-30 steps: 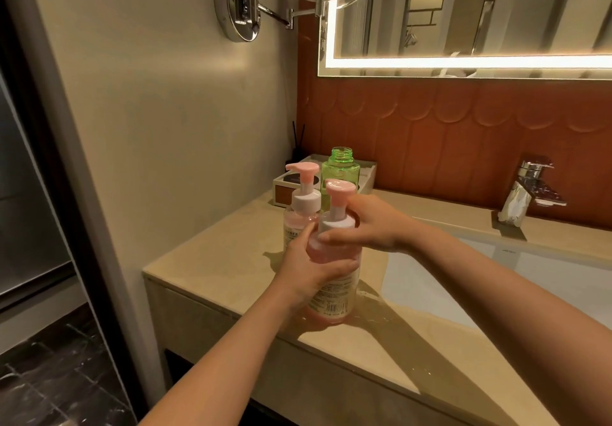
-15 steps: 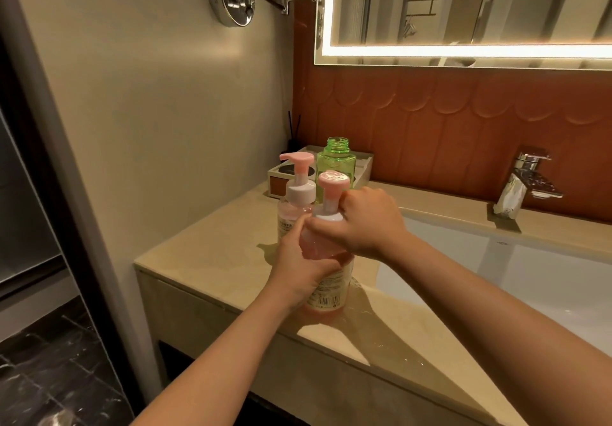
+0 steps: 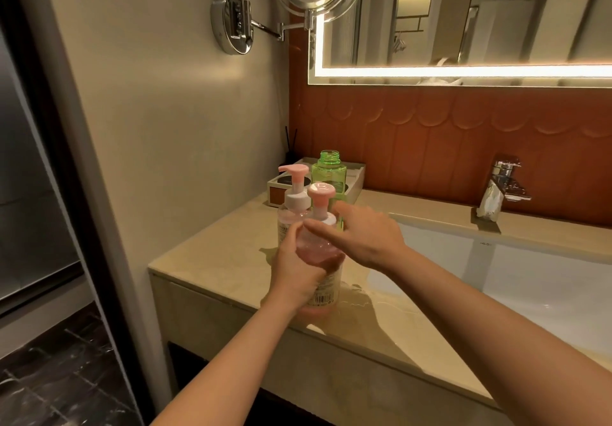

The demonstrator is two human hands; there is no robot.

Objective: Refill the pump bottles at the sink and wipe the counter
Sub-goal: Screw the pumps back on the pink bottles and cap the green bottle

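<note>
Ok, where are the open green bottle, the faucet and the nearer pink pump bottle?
green bottle (image 3: 328, 175): head view, clear body below the neck.
faucet (image 3: 505, 177): head view, chrome body.
nearer pump bottle (image 3: 320, 191): head view, pink pump head.

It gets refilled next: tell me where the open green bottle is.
In the head view, the green bottle stands on the counter left of the sink, behind the pink pump bottle that the left hand grips, in front of the tray.
</note>
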